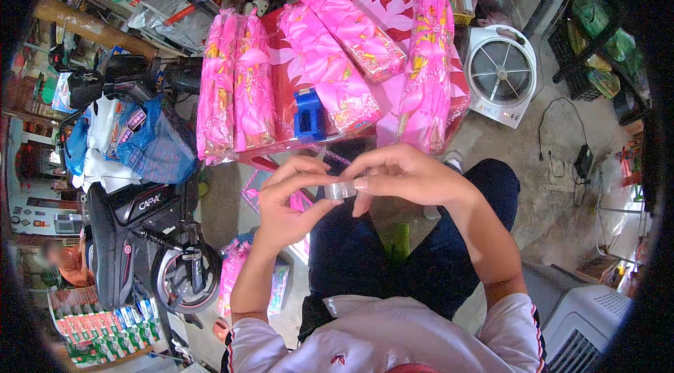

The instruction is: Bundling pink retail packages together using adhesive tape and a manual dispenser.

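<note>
Above my lap, my left hand (291,197) and my right hand (400,176) hold a small clear roll of tape (340,191) between them. Fingers and thumbs of both hands pinch it from either side. Just beyond stands a low table with a red and pink leaf-patterned cover (284,116). A blue tape dispenser (307,114) sits near its front edge. Long pink plastic-wrapped packs lie around it: one pack (217,85) at the far left, a second pack (254,85) beside it, crossed packs (333,64) in the middle and another pack (428,67) at the right.
A white box fan (500,74) stands right of the table, with a black power adapter and cord (583,162) on the floor. At the left is a black electric bike (116,232) with a blue bag (154,134). More pink packs (235,275) lie on the floor. A grey-white appliance (583,324) is at lower right.
</note>
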The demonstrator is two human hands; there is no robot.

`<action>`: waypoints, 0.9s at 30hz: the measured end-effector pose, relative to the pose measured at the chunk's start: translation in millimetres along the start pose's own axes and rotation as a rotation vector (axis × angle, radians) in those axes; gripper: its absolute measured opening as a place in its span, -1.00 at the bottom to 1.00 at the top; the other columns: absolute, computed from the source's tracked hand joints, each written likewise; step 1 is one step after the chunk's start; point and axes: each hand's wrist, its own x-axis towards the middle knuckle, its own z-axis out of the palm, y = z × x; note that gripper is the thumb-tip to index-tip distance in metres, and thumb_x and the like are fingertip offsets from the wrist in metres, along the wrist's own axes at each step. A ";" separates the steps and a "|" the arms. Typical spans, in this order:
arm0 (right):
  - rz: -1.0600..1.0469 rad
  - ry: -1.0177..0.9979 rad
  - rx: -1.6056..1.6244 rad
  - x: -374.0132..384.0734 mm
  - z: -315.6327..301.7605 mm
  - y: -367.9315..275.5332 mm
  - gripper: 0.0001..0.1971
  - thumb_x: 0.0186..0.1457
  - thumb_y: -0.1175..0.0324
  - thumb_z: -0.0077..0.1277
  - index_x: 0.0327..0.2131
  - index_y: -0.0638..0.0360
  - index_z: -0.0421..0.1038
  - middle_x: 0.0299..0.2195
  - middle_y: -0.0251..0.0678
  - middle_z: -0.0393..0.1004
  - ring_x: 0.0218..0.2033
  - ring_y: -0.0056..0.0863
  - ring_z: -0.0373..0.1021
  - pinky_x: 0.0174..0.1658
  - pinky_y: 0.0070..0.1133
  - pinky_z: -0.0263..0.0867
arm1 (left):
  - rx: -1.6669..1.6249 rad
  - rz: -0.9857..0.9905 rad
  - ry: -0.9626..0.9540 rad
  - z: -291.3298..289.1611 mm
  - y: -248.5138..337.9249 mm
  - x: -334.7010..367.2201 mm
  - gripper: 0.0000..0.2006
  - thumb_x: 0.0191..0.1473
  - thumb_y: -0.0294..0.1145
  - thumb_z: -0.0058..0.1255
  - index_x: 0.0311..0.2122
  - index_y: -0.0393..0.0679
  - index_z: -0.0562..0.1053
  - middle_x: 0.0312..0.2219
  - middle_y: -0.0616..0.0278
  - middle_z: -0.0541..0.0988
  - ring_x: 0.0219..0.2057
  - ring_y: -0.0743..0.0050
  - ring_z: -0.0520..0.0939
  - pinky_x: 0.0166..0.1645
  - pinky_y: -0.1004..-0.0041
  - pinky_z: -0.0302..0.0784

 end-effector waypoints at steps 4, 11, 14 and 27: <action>-0.038 0.040 -0.160 1.4 -0.2 0.4 -0.70 0.29 0.15 0.08 -0.21 0.24 0.54 -0.48 -0.37 0.58 -0.41 -0.64 0.52 -0.33 -0.65 0.39 | -0.079 -0.027 -0.017 4.1 -0.7 -1.7 -0.70 -0.22 -0.59 0.39 -0.26 -0.20 0.66 -0.31 0.15 0.60 -0.21 0.26 0.63 -0.10 0.36 0.54; -0.004 -0.057 -0.260 3.7 -0.4 8.0 -0.71 0.26 0.15 0.13 -0.32 0.22 0.53 -0.56 -0.47 0.47 -0.50 -0.72 0.41 -0.39 -0.66 0.33 | -0.103 0.002 -0.072 6.4 -2.2 -4.5 -0.71 -0.23 -0.58 0.41 -0.29 -0.20 0.66 -0.31 0.16 0.61 -0.20 0.26 0.63 -0.09 0.35 0.53; -0.080 -0.078 -0.248 2.6 0.8 7.7 -0.74 0.25 0.19 0.13 -0.29 0.23 0.52 -0.54 -0.46 0.48 -0.49 -0.71 0.41 -0.40 -0.66 0.33 | -0.226 -0.054 -0.042 8.4 -6.5 -6.3 -0.74 -0.19 -0.47 0.43 -0.32 -0.24 0.64 -0.34 0.13 0.61 -0.17 0.16 0.60 -0.03 0.24 0.51; -0.070 0.031 -0.238 0.1 -2.6 0.3 -0.73 0.24 0.37 0.10 -0.05 0.31 0.51 -0.40 -0.32 0.59 -0.37 -0.61 0.52 -0.30 -0.63 0.42 | -0.373 -0.105 0.081 11.5 -18.0 -16.0 -0.69 -0.21 -0.59 0.43 -0.26 -0.27 0.64 -0.26 0.10 0.60 -0.16 0.27 0.60 -0.06 0.38 0.50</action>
